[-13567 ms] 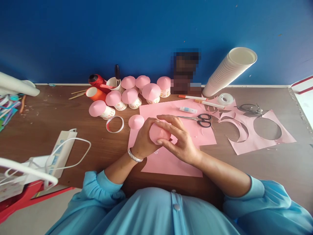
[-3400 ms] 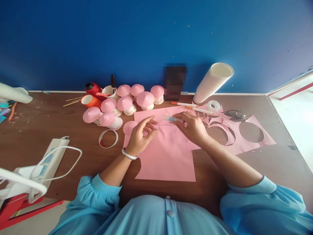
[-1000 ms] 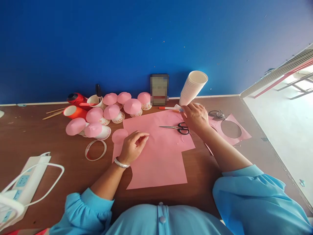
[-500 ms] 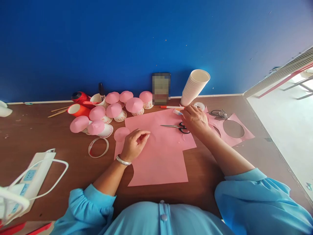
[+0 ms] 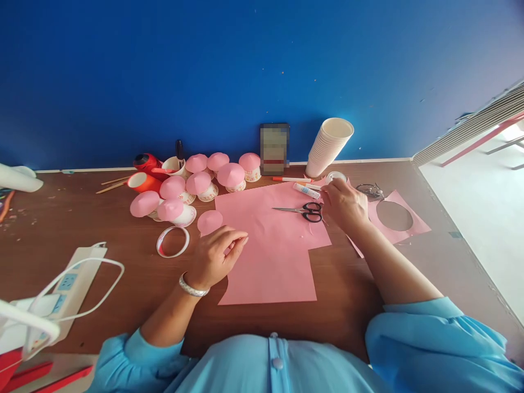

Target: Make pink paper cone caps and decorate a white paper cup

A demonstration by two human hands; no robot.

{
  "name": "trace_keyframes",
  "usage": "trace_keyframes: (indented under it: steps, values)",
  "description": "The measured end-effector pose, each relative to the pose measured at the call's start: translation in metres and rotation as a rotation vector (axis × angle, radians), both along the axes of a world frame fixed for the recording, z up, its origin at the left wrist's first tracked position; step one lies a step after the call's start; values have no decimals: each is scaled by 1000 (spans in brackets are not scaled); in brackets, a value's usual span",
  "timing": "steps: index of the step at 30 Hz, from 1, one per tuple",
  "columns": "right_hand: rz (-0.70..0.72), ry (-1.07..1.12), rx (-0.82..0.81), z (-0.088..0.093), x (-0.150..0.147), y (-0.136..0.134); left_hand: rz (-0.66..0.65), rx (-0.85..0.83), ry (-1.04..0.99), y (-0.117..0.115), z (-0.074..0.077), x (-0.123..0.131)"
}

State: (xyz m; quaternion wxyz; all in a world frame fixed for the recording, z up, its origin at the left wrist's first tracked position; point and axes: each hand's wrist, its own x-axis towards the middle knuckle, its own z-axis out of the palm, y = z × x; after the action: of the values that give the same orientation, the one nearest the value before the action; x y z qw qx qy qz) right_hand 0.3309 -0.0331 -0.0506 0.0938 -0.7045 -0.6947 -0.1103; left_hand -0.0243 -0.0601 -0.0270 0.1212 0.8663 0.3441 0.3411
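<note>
- the worktop (image 5: 347,284) carries everything; its near edge is hidden by the person's body.
- the pink sheet (image 5: 270,267) lies flat in the middle, probably light and easily creased, best lifted by an edge. whether it is one piece or overlapping ones is hard to make out.
- the holed pink scrap (image 5: 421,224) lies to the right, partly covered by the right arm; its narrow rims look easy to tear.
- the left hand (image 5: 219,254) is over the sheet's left side, fingers curled, thumb near index; whether it pinches anything cannot be told.
- the right hand (image 5: 346,204) bends down beside the glue stick; its grasp, if any, is hidden.
- the scissors (image 5: 303,210) lie on the sheet, likely stiff and weightier, best taken by the black loops.
- the glue stick (image 5: 307,190) lies beyond them, probably smooth and apt to roll; the barrel's middle suits a pinch.
</note>
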Motion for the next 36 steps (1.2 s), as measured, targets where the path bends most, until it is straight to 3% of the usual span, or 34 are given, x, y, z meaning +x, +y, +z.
trace_keyframes:
  steps: [3, 7, 13, 19, 26, 32, 36]
  values:
    - [-69, 30, -87, 5, 19, 7, 20, 19, 16, -10, -2, -7]
    - [-40, 35, -128, 9, 25, 19, 78, 44, 31, -20, -5, -11]
    - [-9, 54, -216, -2, 23, 37, 170, 85, 66, -30, -5, -22]
    - [-20, 63, -238, -7, 24, 37, 291, 72, 127, -35, -13, -53]
    - [0, 74, -203, 4, 16, 25, 474, 51, 235, -11, -20, -76]
    - [-16, 33, -153, 9, 9, 13, 372, 54, 362, 24, -34, -60]
    - [-57, 25, -199, 6, 12, 14, 318, 15, 406, 27, -38, -48]
